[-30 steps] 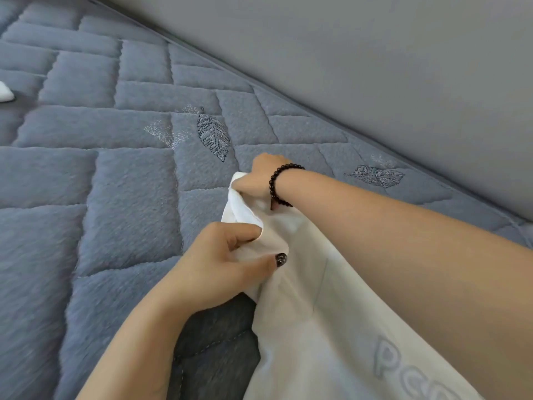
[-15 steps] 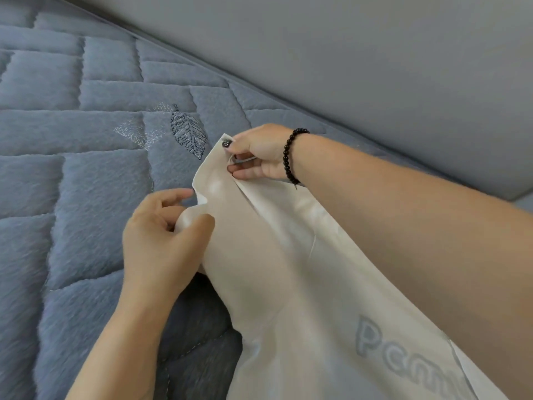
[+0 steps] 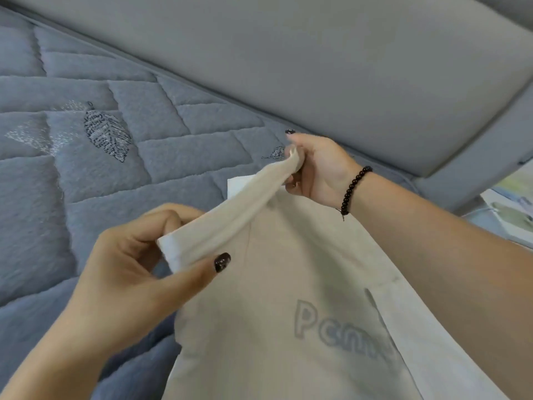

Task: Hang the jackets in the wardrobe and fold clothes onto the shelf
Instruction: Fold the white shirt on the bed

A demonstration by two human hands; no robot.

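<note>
1. Nearest, lower centre of the frame: a cream garment (image 3: 288, 327) with pale grey printed lettering hangs toward the camera, its lower part running off the bottom edge. It is not yet folded and not on any shelf; no wardrobe or shelf is in view.
2. Centre left: the left hand (image 3: 138, 272) pinches one end of the garment's top edge between thumb and curled fingers, clamped on the fabric.
3. Centre right, a little farther: the right hand (image 3: 314, 166), with a dark bead bracelet (image 3: 353, 189) at the wrist, has its fingers curled round the other end of the same edge, gripping it firmly.
4. The edge between the two hands is pulled into a taut band. Judgement: this hold is meant to straighten the cloth and square it before laying it down for a fold.
5. Behind and below the hands: a blue-grey quilted mattress (image 3: 86, 197) with stitched leaf motifs, the likely folding surface.
6. Farthest, across the top: a plain grey padded panel (image 3: 288, 53), apparently a headboard. At the right edge, papers or packaging (image 3: 510, 209), too blurred to identify.
</note>
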